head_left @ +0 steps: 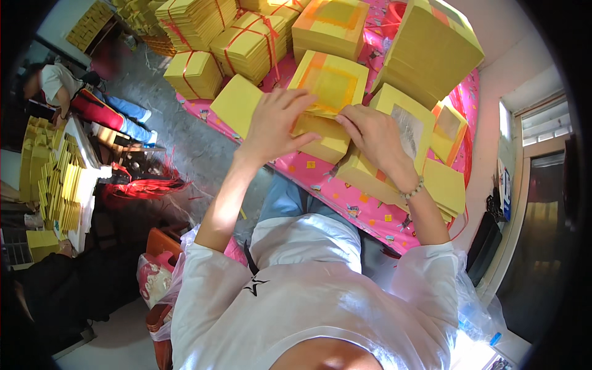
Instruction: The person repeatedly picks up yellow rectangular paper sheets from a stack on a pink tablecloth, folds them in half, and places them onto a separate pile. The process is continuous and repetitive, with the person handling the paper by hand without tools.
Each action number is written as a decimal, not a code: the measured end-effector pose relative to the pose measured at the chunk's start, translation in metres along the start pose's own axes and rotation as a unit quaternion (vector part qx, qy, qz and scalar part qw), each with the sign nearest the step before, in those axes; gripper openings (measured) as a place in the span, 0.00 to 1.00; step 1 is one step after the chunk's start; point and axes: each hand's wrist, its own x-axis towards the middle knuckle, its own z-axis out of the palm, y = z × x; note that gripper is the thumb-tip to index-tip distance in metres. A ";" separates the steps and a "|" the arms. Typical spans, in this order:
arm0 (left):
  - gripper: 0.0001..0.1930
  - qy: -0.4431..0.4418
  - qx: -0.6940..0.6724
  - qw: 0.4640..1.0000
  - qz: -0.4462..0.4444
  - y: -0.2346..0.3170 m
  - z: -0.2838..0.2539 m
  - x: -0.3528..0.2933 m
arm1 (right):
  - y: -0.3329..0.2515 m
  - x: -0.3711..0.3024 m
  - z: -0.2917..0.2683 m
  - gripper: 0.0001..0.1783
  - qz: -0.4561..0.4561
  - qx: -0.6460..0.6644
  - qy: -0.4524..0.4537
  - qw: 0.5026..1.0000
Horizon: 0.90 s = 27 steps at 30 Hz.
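In front of me on the table is a stack of yellow paper (328,86) with an orange printed block on its top sheet. My right hand (377,137), with a bead bracelet at the wrist, has thumb and fingers pinched at the near edge of the top paper. That edge looks slightly raised above the front face of the stack (324,140). Over the stack's left corner my left hand (275,120) lies with its fingers spread, the thumb toward the front face. A plain yellow stack (237,102) is just left of it. Beside my right wrist is a stack with a silvery square (408,126).
Red-tied yellow bundles (250,46) stand at the far left of the pink patterned tablecloth (320,185). A tall yellow block (428,52) and a red container (393,18) are at the far right. Another person (86,92) sits near a white table (86,185) at the left.
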 end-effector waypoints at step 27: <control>0.22 0.106 -0.353 0.919 -0.141 0.014 0.029 0.001 | 0.015 -0.006 0.014 0.41 0.125 0.535 -0.033 0.835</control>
